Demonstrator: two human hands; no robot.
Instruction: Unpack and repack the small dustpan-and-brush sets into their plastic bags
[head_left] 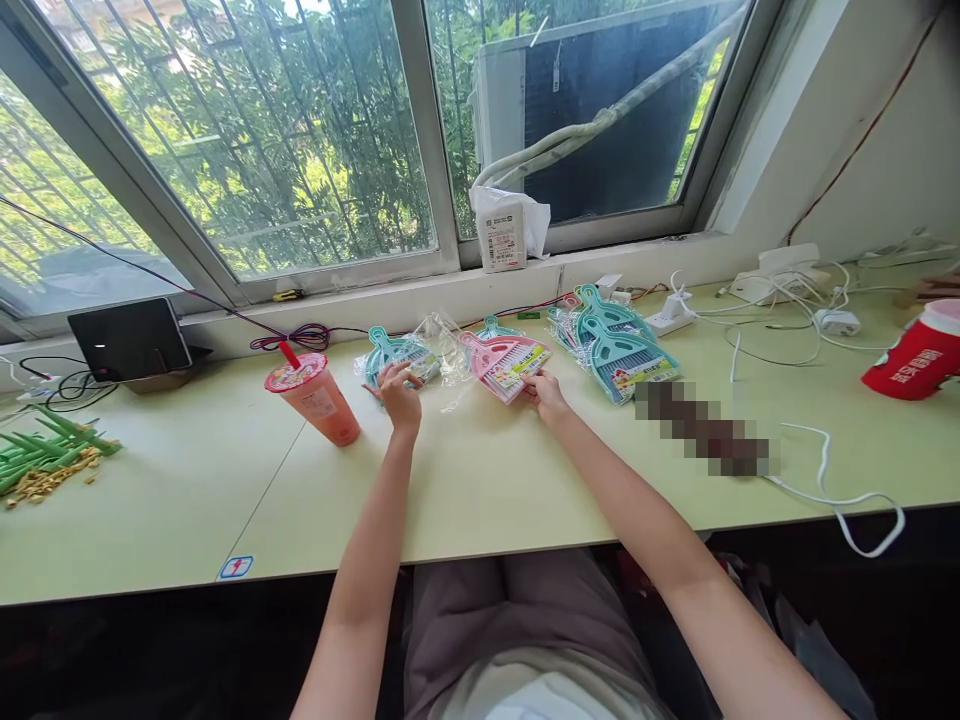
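Note:
My right hand (546, 393) grips the lower right edge of a pink mini dustpan-and-brush set (499, 362) with a printed label. The set lies tilted over the table, and part of a teal piece shows behind it. My left hand (401, 395) is raised just left of it with fingers apart and holds nothing I can see. Behind that hand lies a teal dustpan set (390, 348) in clear plastic. A crumpled clear plastic bag (448, 345) sits between the two sets. Right of my right hand, several teal dustpan sets (619, 345) lie in an overlapping pile.
A drink cup (322, 400) with a straw leans at left. Green pieces (56, 445) lie at far left, near a black tablet (129, 340). A tissue pack (504, 238) stands on the sill. White cables (795, 305) and a red cup (911, 355) are at right; a blurred patch hides something.

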